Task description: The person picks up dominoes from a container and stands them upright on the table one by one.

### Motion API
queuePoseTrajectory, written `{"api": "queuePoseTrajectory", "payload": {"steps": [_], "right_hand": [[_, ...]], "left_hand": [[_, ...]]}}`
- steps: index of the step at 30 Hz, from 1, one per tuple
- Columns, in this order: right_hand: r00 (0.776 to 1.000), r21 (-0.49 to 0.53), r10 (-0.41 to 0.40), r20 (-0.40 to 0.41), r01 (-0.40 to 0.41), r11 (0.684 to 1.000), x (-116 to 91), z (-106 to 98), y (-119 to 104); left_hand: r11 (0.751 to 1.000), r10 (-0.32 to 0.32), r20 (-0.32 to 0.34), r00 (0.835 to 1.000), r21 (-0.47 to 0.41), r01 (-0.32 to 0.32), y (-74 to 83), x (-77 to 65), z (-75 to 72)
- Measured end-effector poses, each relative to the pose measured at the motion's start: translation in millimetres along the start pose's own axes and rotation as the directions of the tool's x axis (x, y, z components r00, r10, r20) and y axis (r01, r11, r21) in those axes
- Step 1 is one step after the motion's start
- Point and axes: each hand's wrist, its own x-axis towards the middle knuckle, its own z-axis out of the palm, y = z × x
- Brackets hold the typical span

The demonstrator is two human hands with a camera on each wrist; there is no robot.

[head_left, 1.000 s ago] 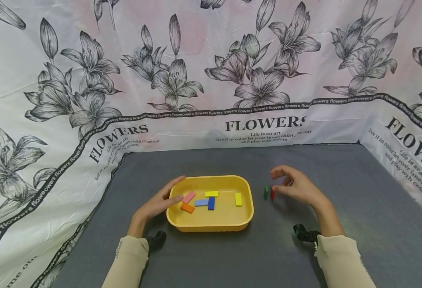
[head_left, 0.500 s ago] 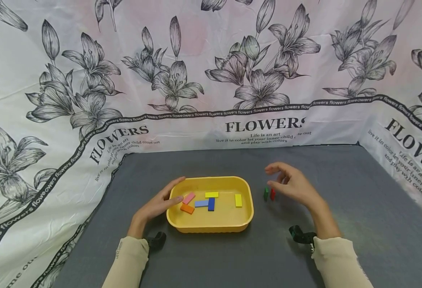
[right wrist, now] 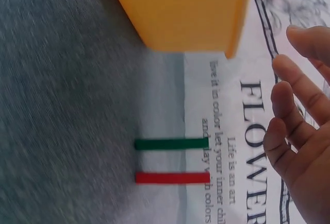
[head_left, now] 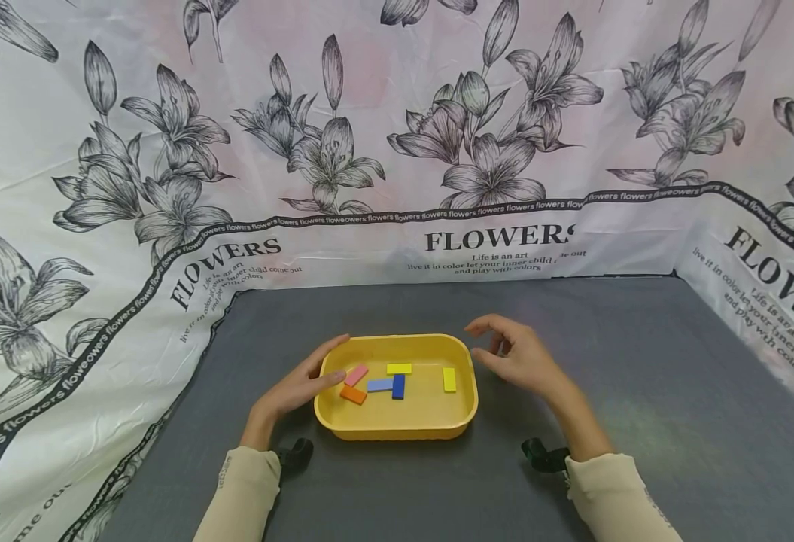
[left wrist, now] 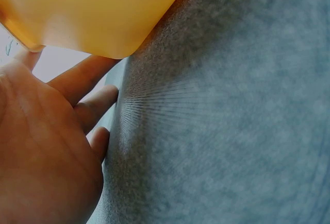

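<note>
In the head view my left hand [head_left: 295, 385] holds the left side of a yellow plastic tray [head_left: 397, 433], thumb over the rim and fingers outside the wall. Inside lie flat domino blocks: pink [head_left: 356, 375], orange [head_left: 352, 394], light blue [head_left: 379, 385], dark blue [head_left: 399, 387] and two yellow ones [head_left: 400, 369]. My right hand [head_left: 525, 363] hovers at the tray's right rim, fingers loosely bent, nothing in them. A green domino [right wrist: 171, 143] and a red domino [right wrist: 172, 177] stand upright on the table in the right wrist view; the right hand hides them from the head camera.
The dark grey table [head_left: 403, 489] runs back to a white flower-printed cloth [head_left: 369, 256] that hangs behind it and along both sides. A black wrist camera mount [head_left: 544, 456] sits by the right wrist, another mount [head_left: 296, 455] by the left.
My right hand has moved left from the standing green and red dominoes to the tray's right rim, now covering them in the head view. Left hand and tray stay put.
</note>
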Motion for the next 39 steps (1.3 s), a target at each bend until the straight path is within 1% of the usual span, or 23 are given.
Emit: {"api": "queuePoseTrajectory", "payload": {"steps": [3, 9, 16, 20, 23, 28, 30, 33, 37, 39], "right_hand": [[1.000, -0.006, -0.023, 0.011, 0.024, 1.000, 1, 8, -2], [0.998, -0.010, -0.046, 0.053, 0.046, 0.999, 3, 21, -8], [0.989, -0.031, -0.108, 0.103, 0.111, 0.993, 11, 31, -16], [0.983, -0.059, -0.139, 0.117, 0.147, 0.987, 15, 35, -18], [0.978, -0.099, -0.158, 0.133, 0.172, 0.980, 18, 38, -18], [0.971, -0.135, -0.152, 0.184, 0.178, 0.975, 23, 43, -22], [0.965, -0.144, -0.152, 0.211, 0.185, 0.972, 24, 46, -24], [0.953, -0.181, -0.168, 0.252, 0.217, 0.959, 27, 52, -27], [0.930, -0.241, -0.209, 0.302, 0.287, 0.927, 32, 63, -30], [0.914, -0.256, -0.229, 0.335, 0.323, 0.911, 35, 69, -32]], "left_hand": [[1.000, 0.000, 0.000, 1.000, -0.003, 0.000, -0.5, -0.6, -0.2], [1.000, 0.001, 0.002, 1.000, -0.010, -0.001, -0.8, 0.3, 0.1], [1.000, -0.004, -0.009, 1.000, -0.013, 0.004, 2.0, -0.2, -1.2], [1.000, -0.004, -0.003, 1.000, -0.007, 0.004, 3.3, -0.8, -1.8], [1.000, 0.000, 0.003, 1.000, -0.011, 0.000, 3.3, -1.2, -1.8], [1.000, 0.005, 0.002, 1.000, -0.011, -0.005, 2.8, -2.0, -2.3], [1.000, 0.003, 0.000, 1.000, -0.009, -0.003, 2.8, -2.3, -2.4], [1.000, -0.002, -0.001, 1.000, -0.008, 0.002, 2.6, -2.3, -2.5], [1.000, -0.012, -0.002, 1.000, -0.008, 0.012, 2.3, -1.1, -1.8], [1.000, -0.014, -0.002, 1.000, -0.009, 0.014, 2.1, -0.4, -1.3]]}}
